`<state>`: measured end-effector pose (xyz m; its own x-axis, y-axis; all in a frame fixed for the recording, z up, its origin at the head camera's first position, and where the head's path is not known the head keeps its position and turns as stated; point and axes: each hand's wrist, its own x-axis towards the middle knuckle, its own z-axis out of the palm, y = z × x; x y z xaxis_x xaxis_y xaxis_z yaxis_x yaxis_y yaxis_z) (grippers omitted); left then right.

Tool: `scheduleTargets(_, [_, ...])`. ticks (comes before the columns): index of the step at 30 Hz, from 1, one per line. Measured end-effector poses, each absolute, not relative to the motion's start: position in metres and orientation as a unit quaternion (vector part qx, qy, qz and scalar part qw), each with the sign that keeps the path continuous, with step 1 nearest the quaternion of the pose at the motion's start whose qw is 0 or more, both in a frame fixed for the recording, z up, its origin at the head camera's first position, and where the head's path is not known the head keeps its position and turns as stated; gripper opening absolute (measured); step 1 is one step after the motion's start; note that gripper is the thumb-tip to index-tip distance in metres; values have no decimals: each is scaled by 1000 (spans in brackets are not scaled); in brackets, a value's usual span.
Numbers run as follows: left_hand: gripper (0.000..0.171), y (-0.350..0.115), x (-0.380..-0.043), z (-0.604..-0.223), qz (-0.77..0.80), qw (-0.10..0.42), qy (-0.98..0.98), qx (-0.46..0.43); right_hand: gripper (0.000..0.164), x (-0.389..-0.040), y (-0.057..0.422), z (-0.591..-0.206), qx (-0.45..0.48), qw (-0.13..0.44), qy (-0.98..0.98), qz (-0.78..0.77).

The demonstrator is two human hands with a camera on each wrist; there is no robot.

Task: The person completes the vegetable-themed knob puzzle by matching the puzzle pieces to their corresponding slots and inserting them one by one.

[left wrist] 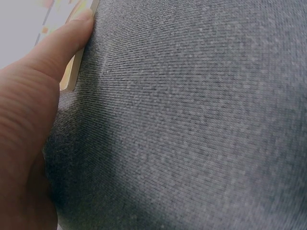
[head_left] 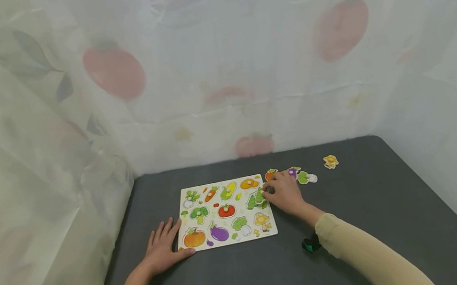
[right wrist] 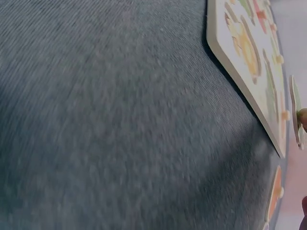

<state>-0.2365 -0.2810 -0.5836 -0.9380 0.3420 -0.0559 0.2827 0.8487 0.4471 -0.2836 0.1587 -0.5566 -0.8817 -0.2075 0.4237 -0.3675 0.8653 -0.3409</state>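
Observation:
A white puzzle board printed with vegetables lies flat on the table. At its left edge rests my left hand, fingers spread and thumb along the near left corner; in the left wrist view the thumb presses on the board's rim. My right hand pinches a green vegetable puzzle piece just over the board's right side, above a green printed shape. Seen edge-on in the right wrist view, the piece hangs tilted above the board, with a fingertip at its knob.
Beyond the right hand lie an orange piece, a purple eggplant piece and a bok choy piece. Farther right is a yellow mushroom piece. Printed curtains enclose the dark table on its back and sides.

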Motion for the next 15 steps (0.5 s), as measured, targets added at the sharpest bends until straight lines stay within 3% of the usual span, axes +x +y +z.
scheduleTargets(15, [114,-281,-236,-582,231,74,956,163,8,-289,134,-568,157,152,-959,181])
